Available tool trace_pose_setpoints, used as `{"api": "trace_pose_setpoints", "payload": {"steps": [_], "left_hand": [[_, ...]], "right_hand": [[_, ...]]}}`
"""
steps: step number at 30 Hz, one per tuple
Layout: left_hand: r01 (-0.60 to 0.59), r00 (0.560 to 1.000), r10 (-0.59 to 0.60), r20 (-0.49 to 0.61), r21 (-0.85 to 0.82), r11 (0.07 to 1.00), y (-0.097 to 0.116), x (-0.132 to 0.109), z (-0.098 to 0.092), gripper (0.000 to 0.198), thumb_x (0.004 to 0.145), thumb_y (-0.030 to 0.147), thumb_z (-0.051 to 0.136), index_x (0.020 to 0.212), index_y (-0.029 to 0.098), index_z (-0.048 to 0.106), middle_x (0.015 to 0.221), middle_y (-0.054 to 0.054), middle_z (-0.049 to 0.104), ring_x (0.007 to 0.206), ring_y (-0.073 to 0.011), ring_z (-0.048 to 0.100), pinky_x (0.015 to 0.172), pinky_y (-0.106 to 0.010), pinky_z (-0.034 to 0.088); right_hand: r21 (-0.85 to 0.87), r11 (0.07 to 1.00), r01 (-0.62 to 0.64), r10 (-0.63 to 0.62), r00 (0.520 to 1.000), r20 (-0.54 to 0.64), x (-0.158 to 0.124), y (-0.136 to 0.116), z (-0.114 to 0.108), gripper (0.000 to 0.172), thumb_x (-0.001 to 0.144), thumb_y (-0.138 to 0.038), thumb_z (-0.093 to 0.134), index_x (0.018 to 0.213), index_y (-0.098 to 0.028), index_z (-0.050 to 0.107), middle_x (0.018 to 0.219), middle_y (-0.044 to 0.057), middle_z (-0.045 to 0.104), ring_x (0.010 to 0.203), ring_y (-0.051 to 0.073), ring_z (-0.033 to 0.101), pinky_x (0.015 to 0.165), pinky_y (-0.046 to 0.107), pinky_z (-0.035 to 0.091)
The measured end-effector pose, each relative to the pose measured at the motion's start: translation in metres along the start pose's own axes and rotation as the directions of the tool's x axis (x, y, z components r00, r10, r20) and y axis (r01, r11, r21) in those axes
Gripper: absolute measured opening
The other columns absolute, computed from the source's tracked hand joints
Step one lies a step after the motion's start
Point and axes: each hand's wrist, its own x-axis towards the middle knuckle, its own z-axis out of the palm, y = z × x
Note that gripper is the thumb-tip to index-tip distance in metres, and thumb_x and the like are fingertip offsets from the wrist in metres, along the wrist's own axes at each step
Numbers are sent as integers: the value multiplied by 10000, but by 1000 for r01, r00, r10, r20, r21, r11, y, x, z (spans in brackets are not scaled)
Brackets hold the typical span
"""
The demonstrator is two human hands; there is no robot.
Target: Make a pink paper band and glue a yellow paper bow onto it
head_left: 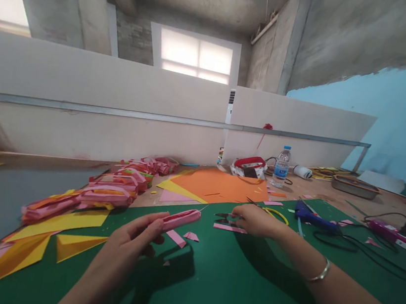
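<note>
My left hand point(136, 233) pinches a folded pink paper strip point(181, 220), rolled into a narrow piece, above the green mat point(208, 282). A thin point sticks out past its far end. My right hand point(256, 220) has its fingers closed around dark-bladed scissors point(224, 218); the blades point left and stand apart, and the handles are hidden. Just under the blades lies a flat pink strip point(230, 228). Small pink scraps point(191, 236) lie between my hands. Beyond my right hand is a yellow-handled tool point(277, 215), partly covered.
Pink and orange paper bundles point(108, 190) line the left side, near yellow sheets point(62, 225). Orange paper point(221, 184) lies behind the mat. At right are a blue glue gun point(314, 217), its cord, a purple power strip point(397, 236) and a water bottle point(281, 167).
</note>
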Motion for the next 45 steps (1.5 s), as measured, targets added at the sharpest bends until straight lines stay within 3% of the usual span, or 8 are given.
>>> {"api": "trace_pose_setpoints", "payload": {"steps": [8,13,16,19,24,26,32,45], "left_hand": [[14,1000,-16,-19,-67,998,1,-2,3,381,701,526,574,938,235,645,737,-16,621,757,-182,539,598,-229,399],[-80,994,86,-69,85,993,4,-6,5,404,697,528,551,967,243,643,647,17,585,618,-165,491,588,-252,366],[-141,981,168,-96,236,961,4,-9,7,425,717,543,512,997,252,645,631,15,581,583,-173,473,565,-268,327],[-164,977,198,-83,309,937,2,-8,9,455,729,545,482,1016,231,644,743,-19,630,632,-196,506,565,-279,337],[-185,976,213,-49,335,924,-1,-6,6,508,735,565,453,1042,197,623,768,-35,642,605,-193,492,565,-288,345],[-194,974,222,-42,348,917,-1,-5,4,510,735,572,450,1037,199,624,809,-38,653,606,-189,491,569,-289,349],[-230,964,262,-38,374,899,-2,0,5,540,717,579,438,999,167,642,913,-68,670,699,-217,548,599,-307,386],[-366,916,399,-47,311,877,-10,3,5,377,733,492,541,951,215,675,997,-52,675,898,-235,597,738,-307,465]], "right_hand": [[-154,988,25,-20,999,29,-1,-1,4,166,732,-168,541,839,-163,667,855,103,624,729,218,579,538,243,303],[-138,990,17,-29,996,-87,-3,-2,4,220,728,-165,585,934,-126,653,919,143,596,803,250,575,577,264,338],[-92,994,60,-77,978,-196,-12,-20,-1,190,799,-164,536,950,-152,650,939,106,584,844,199,560,641,255,365],[25,972,233,-220,944,-246,-25,-51,-5,147,831,-176,534,856,-210,675,839,15,581,760,104,547,645,191,375],[144,850,507,-401,799,-448,-24,-99,7,63,758,-191,640,753,-190,703,722,1,546,684,104,520,609,205,367],[95,857,506,-400,770,-497,-16,-109,15,90,779,-216,618,762,-183,700,738,11,549,697,117,522,615,222,366],[67,914,401,-305,786,-538,-4,-121,25,150,818,-246,569,765,-173,688,738,23,555,698,129,527,607,238,357],[68,845,531,-366,666,-650,-1,-119,30,122,750,-130,546,642,-146,601,676,11,532,641,115,499,582,214,378]]}}
